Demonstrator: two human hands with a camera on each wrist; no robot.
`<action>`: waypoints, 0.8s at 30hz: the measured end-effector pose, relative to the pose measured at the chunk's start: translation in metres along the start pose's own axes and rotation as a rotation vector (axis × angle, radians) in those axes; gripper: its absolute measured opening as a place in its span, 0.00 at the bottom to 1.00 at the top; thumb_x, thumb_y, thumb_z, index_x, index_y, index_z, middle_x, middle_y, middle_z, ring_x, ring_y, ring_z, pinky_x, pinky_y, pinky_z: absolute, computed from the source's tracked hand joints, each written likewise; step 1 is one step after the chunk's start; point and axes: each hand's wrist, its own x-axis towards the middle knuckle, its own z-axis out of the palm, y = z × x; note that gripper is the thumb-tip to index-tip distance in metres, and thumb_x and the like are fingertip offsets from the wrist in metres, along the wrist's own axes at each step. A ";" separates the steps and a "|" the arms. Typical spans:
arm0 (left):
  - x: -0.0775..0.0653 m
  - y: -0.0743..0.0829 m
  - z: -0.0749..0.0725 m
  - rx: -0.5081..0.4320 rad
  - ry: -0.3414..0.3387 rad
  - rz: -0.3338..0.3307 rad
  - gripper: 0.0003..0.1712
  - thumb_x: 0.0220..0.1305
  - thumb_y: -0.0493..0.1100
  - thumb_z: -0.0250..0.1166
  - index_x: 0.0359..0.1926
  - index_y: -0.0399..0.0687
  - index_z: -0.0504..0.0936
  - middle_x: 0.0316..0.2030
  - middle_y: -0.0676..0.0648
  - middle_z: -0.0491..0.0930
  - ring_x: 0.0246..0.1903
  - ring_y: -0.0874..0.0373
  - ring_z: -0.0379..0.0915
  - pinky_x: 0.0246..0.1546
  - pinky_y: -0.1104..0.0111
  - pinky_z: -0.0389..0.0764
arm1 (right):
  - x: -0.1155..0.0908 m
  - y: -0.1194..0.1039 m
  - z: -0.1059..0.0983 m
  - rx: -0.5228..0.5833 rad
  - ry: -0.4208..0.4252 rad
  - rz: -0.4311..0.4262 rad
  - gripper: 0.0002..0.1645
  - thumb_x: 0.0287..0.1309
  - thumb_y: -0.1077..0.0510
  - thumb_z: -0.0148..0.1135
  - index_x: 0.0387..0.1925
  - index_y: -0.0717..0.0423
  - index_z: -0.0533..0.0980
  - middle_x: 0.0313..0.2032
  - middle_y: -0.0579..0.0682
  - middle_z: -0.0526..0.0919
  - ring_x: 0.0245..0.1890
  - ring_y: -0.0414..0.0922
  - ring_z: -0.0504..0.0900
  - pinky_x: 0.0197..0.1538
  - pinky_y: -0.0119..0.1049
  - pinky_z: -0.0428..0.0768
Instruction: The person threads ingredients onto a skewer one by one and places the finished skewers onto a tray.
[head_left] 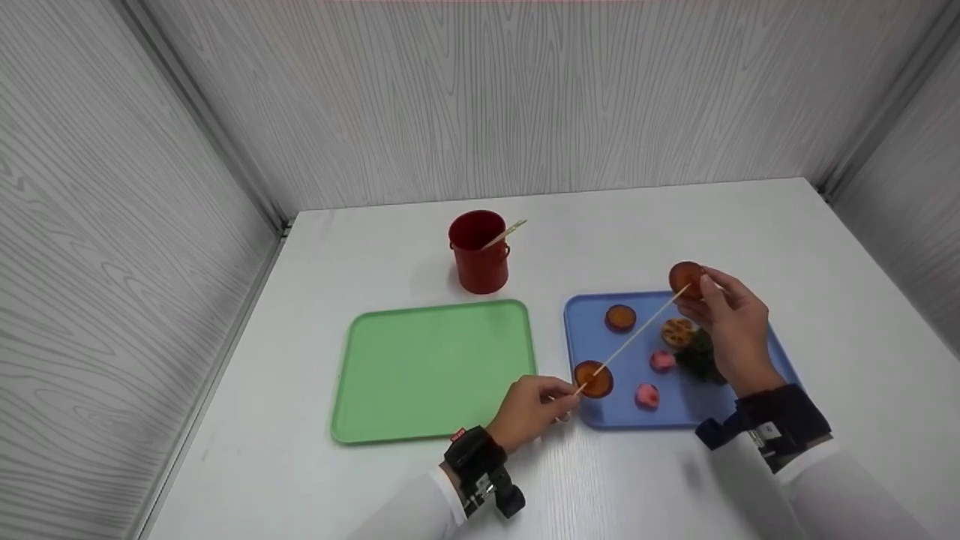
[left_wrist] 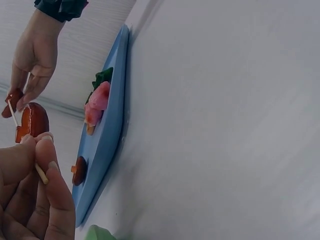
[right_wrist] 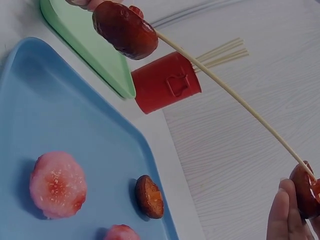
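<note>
Sharing current state, places relative to the blue tray (head_left: pixel 589 330). We have the skewer (head_left: pixel 641 330) raised on a diagonal above its left half, lower end just beyond the near left corner, upper end by the far edge. Our left hand (head_left: pixel 534 409) sits just left of the tray's near left corner, thumb and fingers pinching the skewer's lower end. Threaded mushroom (head_left: pixel 602 386) is on the stick right beside those fingers, above that corner. Our right hand (head_left: pixel 739 330) is above the tray's right part, gripping the second mushroom (head_left: pixel 681 274) with the skewer tip at its stem side; we can't tell how deep it goes.

On the tray: loose mushroom (head_left: pixel 620 318) toward the far left, lotus slice (head_left: pixel 677 332) and leafy green (head_left: pixel 701 360) toward the right, two pink pieces (head_left: pixel 647 396) mid and near side. Left of the tray we see the green tray (head_left: pixel 435 375); beyond its far left corner, the red bucket (head_left: pixel 481 268) with sticks (head_left: pixel 510 231) leaning in it. All on the white counter (head_left: pixel 255 390).
</note>
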 end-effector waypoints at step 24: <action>0.015 -0.034 0.004 0.006 -0.003 -0.007 0.08 0.64 0.36 0.66 0.40 0.35 0.86 0.29 0.47 0.84 0.24 0.66 0.76 0.27 0.75 0.80 | 0.000 0.004 0.004 -0.114 -0.014 -0.051 0.24 0.65 0.56 0.60 0.60 0.61 0.72 0.42 0.49 0.84 0.38 0.41 0.86 0.44 0.32 0.83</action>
